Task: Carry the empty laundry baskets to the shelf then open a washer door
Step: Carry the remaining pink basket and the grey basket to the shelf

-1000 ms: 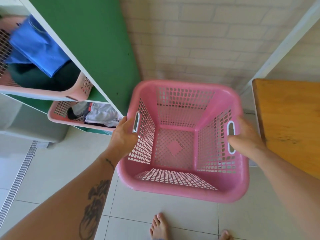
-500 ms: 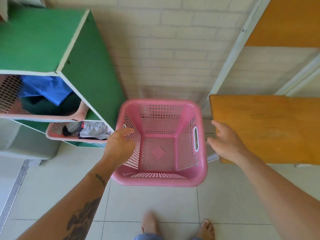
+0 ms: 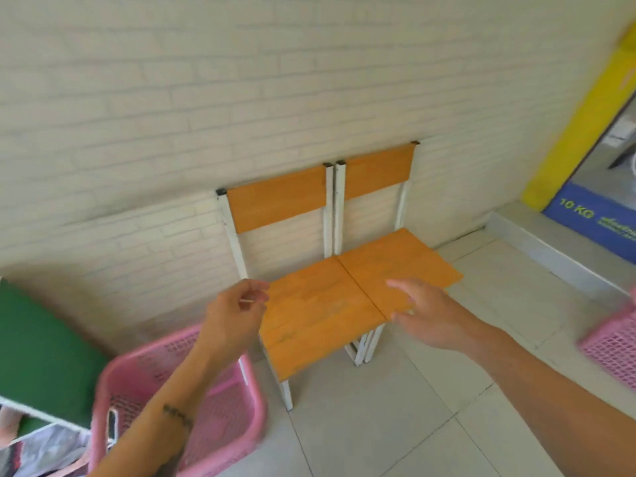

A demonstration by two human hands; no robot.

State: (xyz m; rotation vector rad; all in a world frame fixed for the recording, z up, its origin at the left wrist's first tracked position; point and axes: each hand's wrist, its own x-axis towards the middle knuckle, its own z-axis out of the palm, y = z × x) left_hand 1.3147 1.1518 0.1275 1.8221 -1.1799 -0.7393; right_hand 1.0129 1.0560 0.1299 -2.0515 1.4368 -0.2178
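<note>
Head view: pale brick wall (image 3: pixel 172 98); tiled floor (image 3: pixel 395 425) open at centre and in the right foreground. Two orange chairs (image 3: pixel 320 311) stand side by side against the wall, seat edges touching. Pink basket (image 3: pixel 237 404) on the floor lower left, between green shelf (image 3: pixel 41 356) and the nearer chair's leg. Second pink basket (image 3: pixel 612 346) cut off at the right edge, blurred. Left hand (image 3: pixel 237 311) loosely curled, holding nothing. Right hand (image 3: pixel 430 315) spread, empty. Both hover before the seats. Washer (image 3: pixel 599 180) top right, yellow-framed; blue label (image 3: pixel 576 213) reads "10 KG", rest illegible.

Two baskets (image 3: pixel 234 407) (image 3: pixel 612 346), two chairs (image 3: pixel 309 321) (image 3: pixel 395 266), one shelf (image 3: pixel 41 356)
</note>
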